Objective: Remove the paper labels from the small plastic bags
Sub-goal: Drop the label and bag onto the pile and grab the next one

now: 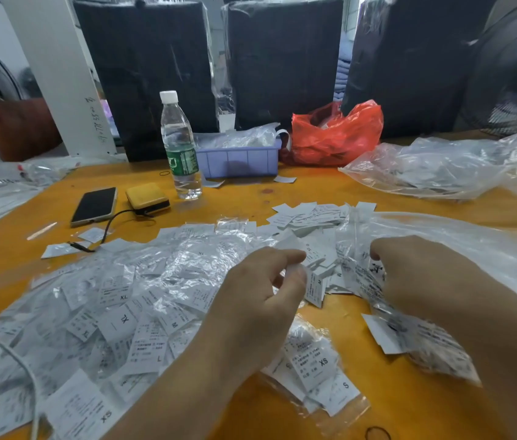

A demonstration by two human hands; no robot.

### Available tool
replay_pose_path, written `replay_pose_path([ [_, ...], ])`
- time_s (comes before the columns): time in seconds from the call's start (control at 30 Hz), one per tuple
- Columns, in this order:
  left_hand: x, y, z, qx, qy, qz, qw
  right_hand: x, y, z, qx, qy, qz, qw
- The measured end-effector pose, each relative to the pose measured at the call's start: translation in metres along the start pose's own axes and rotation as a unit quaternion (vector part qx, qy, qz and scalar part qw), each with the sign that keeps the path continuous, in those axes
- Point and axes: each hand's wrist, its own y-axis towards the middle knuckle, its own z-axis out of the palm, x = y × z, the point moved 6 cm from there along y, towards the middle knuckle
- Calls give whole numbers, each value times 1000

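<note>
orange table (314, 192), red bag (336, 134) — lilac tray (238, 160), white labels (305, 214)

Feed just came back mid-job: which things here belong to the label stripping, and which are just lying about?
Job:
left hand, pinching a paper label
right hand, gripping a small plastic bag
pile of bagged labels
loose labels

Lying about:
water bottle
phone
yellow power bank
red bag

Left of your left grip (270, 281), a heap of small plastic bags (117, 312) covers the desk (314, 192). Between your grips lie loose paper labels (317, 281). Beyond them bare desk opens, until the water bottle (181, 147), phone (93, 206) and purple tray (238, 160) block it. A large clear bag (473, 236) crowds your right grip (409, 271).
</note>
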Motion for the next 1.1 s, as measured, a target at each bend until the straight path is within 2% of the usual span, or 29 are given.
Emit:
replay_pose_path([
  [0.33, 0, 0, -4, -3, 21, 18, 1000, 4, 6, 14, 46, -28, -27, 998],
  [0.73, -2, -1, -5, 4, 35, 33, 999, 2, 3, -3, -58, -10, 16, 998],
  [0.93, -3, -1, -2, 11, 38, 36, 999, 3, 7, 13, 35, -48, -29, 998],
  [1.1, 0, -2, 1, 17, 33, 18, 999, 1, 6, 10, 20, -24, -15, 999],
])
